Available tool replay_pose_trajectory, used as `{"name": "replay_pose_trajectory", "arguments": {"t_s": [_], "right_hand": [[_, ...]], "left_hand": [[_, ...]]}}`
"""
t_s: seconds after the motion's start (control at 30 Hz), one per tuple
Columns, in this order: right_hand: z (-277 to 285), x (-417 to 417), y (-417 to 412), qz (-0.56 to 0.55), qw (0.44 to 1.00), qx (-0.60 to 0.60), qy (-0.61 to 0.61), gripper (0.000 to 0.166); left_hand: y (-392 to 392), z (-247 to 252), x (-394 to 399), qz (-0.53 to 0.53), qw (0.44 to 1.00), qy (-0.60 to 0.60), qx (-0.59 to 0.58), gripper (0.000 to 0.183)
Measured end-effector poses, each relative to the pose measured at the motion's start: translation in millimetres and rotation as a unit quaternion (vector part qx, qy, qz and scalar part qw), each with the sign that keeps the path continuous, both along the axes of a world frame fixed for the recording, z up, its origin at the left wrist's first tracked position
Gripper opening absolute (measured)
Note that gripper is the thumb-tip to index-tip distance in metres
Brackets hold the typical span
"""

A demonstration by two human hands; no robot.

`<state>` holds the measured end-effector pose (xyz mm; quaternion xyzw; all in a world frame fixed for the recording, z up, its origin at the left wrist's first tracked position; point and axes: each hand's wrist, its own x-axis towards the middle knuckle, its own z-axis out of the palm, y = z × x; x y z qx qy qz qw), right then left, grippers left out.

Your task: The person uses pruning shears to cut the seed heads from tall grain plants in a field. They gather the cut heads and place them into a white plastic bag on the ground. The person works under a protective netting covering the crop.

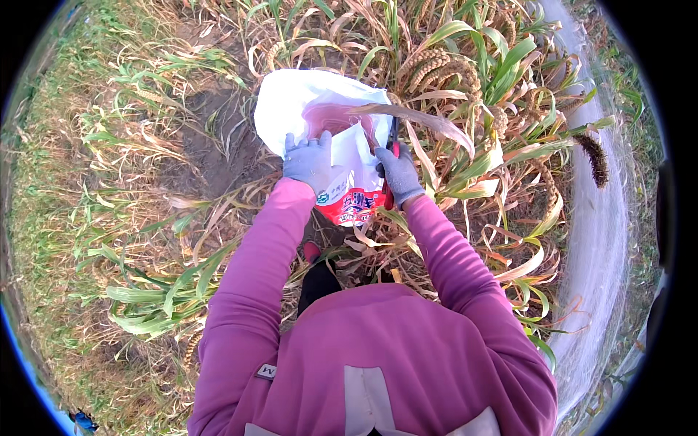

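A white woven plastic sack (283, 103) with red printing hangs mouth up in front of me, its opening spread wide. My left hand (308, 161), in a grey glove, grips the near left part of its rim. My right hand (401, 170), gloved the same, is closed round a red and black handled tool (389, 191) at the right side of the sack; the kind of tool is hard to tell. A long dry leaf (420, 117) crosses the sack's mouth. The inside looks pinkish, and its contents cannot be made out.
Millet plants with drooping seed heads (433, 65) crowd the front and right. A dark seed head (593, 161) hangs farther right, before a pale net (597, 234). Bare soil (218, 136) shows at the left, among dry stalks and leaves. A red shoe (312, 252) is below the sack.
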<state>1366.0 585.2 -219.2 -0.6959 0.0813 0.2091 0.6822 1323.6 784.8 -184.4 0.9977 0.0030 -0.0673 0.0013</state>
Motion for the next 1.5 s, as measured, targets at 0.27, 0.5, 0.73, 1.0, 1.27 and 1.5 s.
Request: {"name": "replay_pose_trajectory", "arguments": {"t_s": [0.27, 0.5, 0.73, 1.0, 1.27, 1.5], "right_hand": [[63.4, -91.5, -77.3, 0.132, 0.979, -0.040, -0.148, 0.036], [100.5, -166.1, -145.6, 0.235, 0.970, 0.058, 0.005, 0.035], [153.7, -155.0, -220.9, -0.002, 0.957, 0.262, -0.123, 0.056], [102.8, -180.1, -238.0, 0.096, 0.993, -0.006, -0.067, 0.030], [81.7, -187.6, -242.7, 0.142, 0.984, -0.051, -0.092, 0.031], [95.7, -190.4, -238.9, 0.206, 0.974, -0.022, -0.094, 0.037]], "left_hand": [[1.0, -10.4, -34.4, 0.116, 0.986, 0.056, -0.104, 0.073], [-19.9, 13.6, -87.8, -0.256, 0.952, 0.165, 0.032, 0.027], [-62.3, 58.2, -138.8, -0.132, 0.932, 0.269, -0.204, 0.031], [-110.1, 54.7, -135.6, -0.087, 0.914, 0.022, -0.395, 0.028], [-155.7, 16.3, -87.4, 0.139, 0.453, 0.191, -0.860, 0.055], [-125.6, 43.9, -114.2, 0.117, 0.455, 0.006, -0.883, 0.023]]}}
